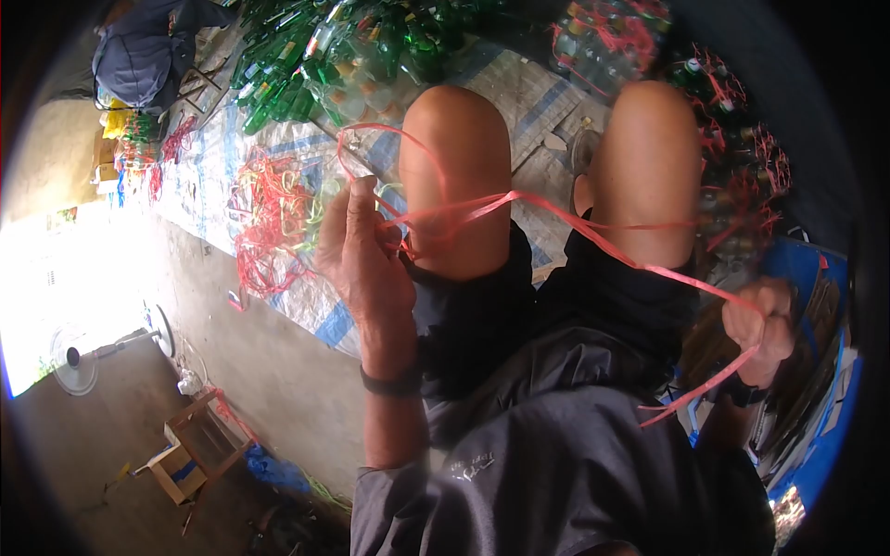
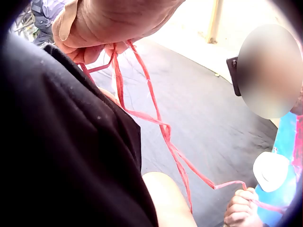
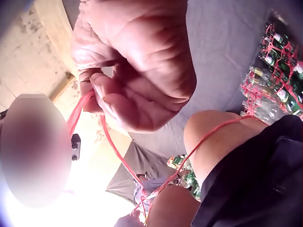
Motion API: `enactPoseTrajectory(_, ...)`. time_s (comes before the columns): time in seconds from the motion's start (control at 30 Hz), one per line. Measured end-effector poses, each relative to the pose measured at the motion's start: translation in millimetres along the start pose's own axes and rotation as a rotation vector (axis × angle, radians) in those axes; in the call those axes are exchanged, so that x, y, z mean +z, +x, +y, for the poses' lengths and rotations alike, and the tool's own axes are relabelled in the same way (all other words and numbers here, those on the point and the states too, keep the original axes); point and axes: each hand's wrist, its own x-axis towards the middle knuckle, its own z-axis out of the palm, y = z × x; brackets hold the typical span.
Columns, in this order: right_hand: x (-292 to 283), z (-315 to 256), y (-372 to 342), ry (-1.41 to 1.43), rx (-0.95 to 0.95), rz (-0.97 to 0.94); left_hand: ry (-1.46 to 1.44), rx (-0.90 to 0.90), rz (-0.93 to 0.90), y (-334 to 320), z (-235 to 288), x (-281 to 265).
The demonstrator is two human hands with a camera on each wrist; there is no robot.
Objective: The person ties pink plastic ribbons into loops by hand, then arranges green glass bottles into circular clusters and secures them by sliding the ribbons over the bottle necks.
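A pinkish-red plastic twine (image 1: 607, 243) runs across the lap between both hands. Near the person's left knee, the left hand (image 1: 369, 269) pinches it, and a loop of twine stands up beyond the fingertips. In the left wrist view several strands (image 2: 152, 101) hang from under the curled fingers of that hand (image 2: 120, 21) and cross lower down. Off to the right, the right hand (image 1: 762, 324) grips the other part, with a loose tail trailing below it. The right wrist view shows twine (image 3: 116, 149) coming out between the thumb and curled fingers of the right hand (image 3: 137, 71).
Green glass bottles (image 1: 297, 69) are heaped ahead on a woven sheet (image 1: 542, 88). A tangle of red twine (image 1: 269, 222) lies left of the left hand. Twine-wrapped bottles (image 1: 732, 185) stand beyond the right knee, near a blue container (image 1: 825, 264). Another person (image 1: 139, 60) is far left.
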Motion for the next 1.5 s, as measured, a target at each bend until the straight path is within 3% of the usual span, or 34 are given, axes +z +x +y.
enactPoseTrajectory(0.1, -2.9, 4.1, -1.3, 0.091, -0.022, 0.111, -0.006, 0.008, -0.036, -0.5, 3.2, -1.3)
enactPoseTrajectory(0.3, 16.4, -2.0, 8.0, -0.051, 0.059, 0.062, 0.015, 0.017, -0.064, 0.2, 9.9, -0.6)
enactPoseTrajectory(0.47, 44.2, -3.6, 42.1, -0.364, 0.182, -0.464, 0.141, 0.076, -0.208, 10.6, 4.1, -15.5)
enactPoseTrajectory(0.57, 77.0, 8.9, 66.5, -0.418, 0.085, -0.671, 0.118, 0.083, -0.105, 6.8, 9.5, -2.8)
enactPoseTrajectory(0.63, 100.4, 13.0, 76.8, -0.689, -0.031, -0.675, 0.815, 0.882, -0.248, 11.2, 4.3, -10.8)
enactPoseTrajectory(0.7, 121.2, 18.9, 80.4, -0.985, -0.104, -0.551, 0.747, 0.848, -0.266, 11.3, -1.0, -13.8)
enactPoseTrajectory(0.77, 123.6, 18.0, 87.6, -1.103, -0.127, -0.519, 0.887, 1.034, -0.327, 19.5, -3.1, -23.5)
enactPoseTrajectory(0.8, 120.4, 16.3, 95.2, -1.078, -0.227, -0.426, 0.803, 0.907, -0.347, 17.1, -7.2, -27.9)
enactPoseTrajectory(0.83, 118.3, 15.2, 101.1, -1.048, -0.325, -0.334, 0.801, 0.906, -0.353, 14.5, -9.5, -30.6)
enactPoseTrajectory(0.9, 113.8, 25.5, 111.5, -1.19, -0.421, 0.058, 0.844, 0.747, -0.192, 8.3, -9.1, -26.5)
enactPoseTrajectory(0.97, 105.2, 38.9, 125.1, -1.329, -0.486, 0.206, 0.732, 0.698, -0.248, 10.0, -14.2, -35.8)
enactPoseTrajectory(1.03, 101.7, 53.2, 120.7, -1.339, -0.332, 0.082, 0.977, 0.826, -0.262, 6.0, -5.8, -27.9)
enactPoseTrajectory(1.07, 99.5, 56.7, 112.5, -1.373, -0.204, -0.03, 0.762, 0.522, -0.221, 7.1, -10.4, -29.2)
enactPoseTrajectory(1.1, 98.0, 71.7, 111.0, -1.329, -0.26, -0.012, 0.578, 0.301, -0.045, 16.6, -16.4, -36.1)
enactPoseTrajectory(1.17, 103.6, 71.8, 111.8, -1.16, -0.365, 0.104, 1.039, 0.732, -0.228, 12.2, -8.0, -33.3)
enactPoseTrajectory(1.2, 100.6, 65.7, 111.3, -1.174, -0.357, 0.139, 1.023, 0.74, -0.263, 6.6, -2.4, -26.6)
enactPoseTrajectory(1.27, 93.0, 49.1, 110.5, -1.197, -0.291, 0.114, 0.831, 0.299, -0.181, -4.5, 7.5, -14.2)
enactPoseTrajectory(1.3, 88.4, 45.1, 109.3, -1.202, -0.288, 0.14, 0.829, 0.305, -0.206, -3.7, 9.7, -15.6)
enactPoseTrajectory(1.37, 77.8, 38.5, 106.2, -1.212, -0.482, 0.225, 0.901, 0.206, -0.151, -1.1, 15.8, -10.1)
enactPoseTrajectory(1.4, 72.2, 37.1, 103.2, -1.213, -0.503, 0.238, 0.743, 0.179, -0.249, -8.6, 19.2, -4.0)
enactPoseTrajectory(1.5, 56.5, 23.1, 91.4, -1.166, -0.455, 0.241, 0.767, 0.244, -0.273, -20.7, 26.1, 24.0)
